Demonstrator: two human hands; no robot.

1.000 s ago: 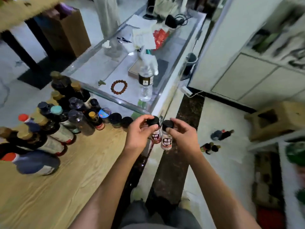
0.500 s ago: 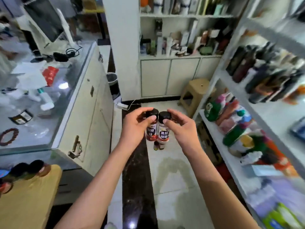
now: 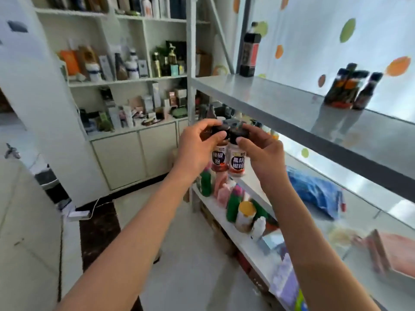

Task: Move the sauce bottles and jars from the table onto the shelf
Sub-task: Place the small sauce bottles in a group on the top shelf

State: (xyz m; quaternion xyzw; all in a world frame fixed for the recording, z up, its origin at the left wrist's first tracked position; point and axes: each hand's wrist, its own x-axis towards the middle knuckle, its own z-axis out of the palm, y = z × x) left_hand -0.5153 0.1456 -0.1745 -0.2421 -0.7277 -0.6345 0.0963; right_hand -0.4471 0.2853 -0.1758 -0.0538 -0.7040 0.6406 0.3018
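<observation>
White shelving filled the room, with a metal shelf (image 3: 280, 102) running along the right side in front of a pale curtain (image 3: 325, 30) dotted with orange and green spots. Two small jars were held up in the air side by side, touching, just in front of the shelf's near end and a little below its top board. The left jar (image 3: 219, 159) had a black cap and a reddish base; the left hand (image 3: 198, 145) pinched it by the cap, thumb in front and fingers curled over the top. The right jar (image 3: 236, 163) had a black cap, a pale body and a dark label with white characters; the right hand (image 3: 261, 153) gripped its cap the same way. Both jars hung upright from the caps, clear of every board.

On the top board stood a tall dark bottle (image 3: 249, 55) near the far end, and a dark pouch (image 3: 344, 88) beside a smaller dark bottle (image 3: 367, 92) further along, well apart from the jars. The board below carried a blue bag (image 3: 314, 191). The lowest board, beneath the jars, held a row of green, pink and white bottles, one with a yellow cap (image 3: 246, 207). Behind the hands, a white wall unit (image 3: 134, 81) held boxes and bottles above closed cupboard doors. The floor (image 3: 179, 243) was pale with a dark strip.
</observation>
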